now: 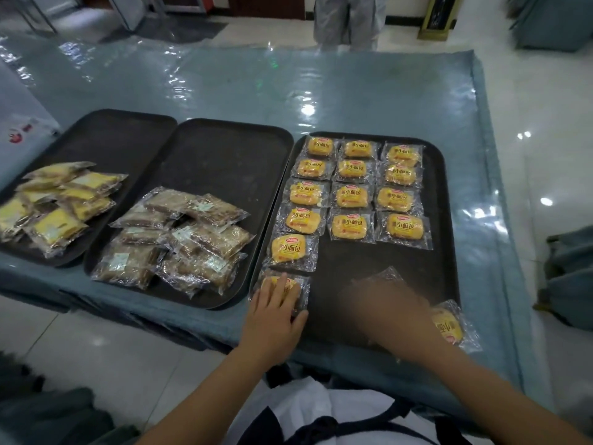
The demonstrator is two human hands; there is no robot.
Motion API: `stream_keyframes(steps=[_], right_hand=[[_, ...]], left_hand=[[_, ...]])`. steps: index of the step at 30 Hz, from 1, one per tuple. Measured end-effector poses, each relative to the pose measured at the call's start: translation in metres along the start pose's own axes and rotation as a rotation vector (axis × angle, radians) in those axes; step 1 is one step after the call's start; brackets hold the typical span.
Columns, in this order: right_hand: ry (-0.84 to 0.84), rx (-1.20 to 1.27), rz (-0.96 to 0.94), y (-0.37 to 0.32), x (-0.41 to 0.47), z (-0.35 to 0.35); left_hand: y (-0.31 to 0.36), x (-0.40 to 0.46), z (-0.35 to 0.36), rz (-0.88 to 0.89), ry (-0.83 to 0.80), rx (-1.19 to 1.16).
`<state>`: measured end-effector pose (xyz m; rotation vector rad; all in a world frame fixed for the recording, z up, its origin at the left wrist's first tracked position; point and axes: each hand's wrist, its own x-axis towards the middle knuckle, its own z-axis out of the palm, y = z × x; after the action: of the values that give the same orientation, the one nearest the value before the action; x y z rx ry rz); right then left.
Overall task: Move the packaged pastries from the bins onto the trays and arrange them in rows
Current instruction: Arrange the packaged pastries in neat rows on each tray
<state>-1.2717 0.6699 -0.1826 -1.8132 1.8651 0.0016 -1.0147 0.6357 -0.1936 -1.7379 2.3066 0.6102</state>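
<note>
On the right black tray (369, 271) several yellow packaged buns (351, 195) lie in three rows. My left hand (276, 313) rests flat on the nearest bun (296, 285) of the left row, fingers straight, at the tray's front left corner. My right hand (390, 309) is blurred over the tray's front middle; a clear wrapper corner (390, 273) sticks out above it, and how the fingers hold it is hidden. One more yellow bun (449, 326) lies at the tray's front right corner beside my right wrist.
The middle tray (224, 155) holds a loose pile of brown packaged pastries (179, 239). The left tray (112, 136) holds a pile of yellow-and-brown packets (57, 203). All stand on a plastic-covered blue table (321, 85). A person's legs (348, 17) stand beyond its far edge.
</note>
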Motion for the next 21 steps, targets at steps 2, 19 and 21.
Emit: stream_keyframes(steps=[2,19,21], right_hand=[[-0.025,0.022,-0.011,0.004,-0.001,-0.005],[0.189,0.143,0.064,0.003,-0.015,-0.002],[0.235,0.205,0.020,-0.007,-0.018,0.001]], left_hand=[[-0.004,0.000,0.012,-0.012,-0.016,0.047],[0.036,0.024,-0.041,0.054,-0.192,-0.819],[0.048,0.029,-0.042,-0.002,-0.301,-0.943]])
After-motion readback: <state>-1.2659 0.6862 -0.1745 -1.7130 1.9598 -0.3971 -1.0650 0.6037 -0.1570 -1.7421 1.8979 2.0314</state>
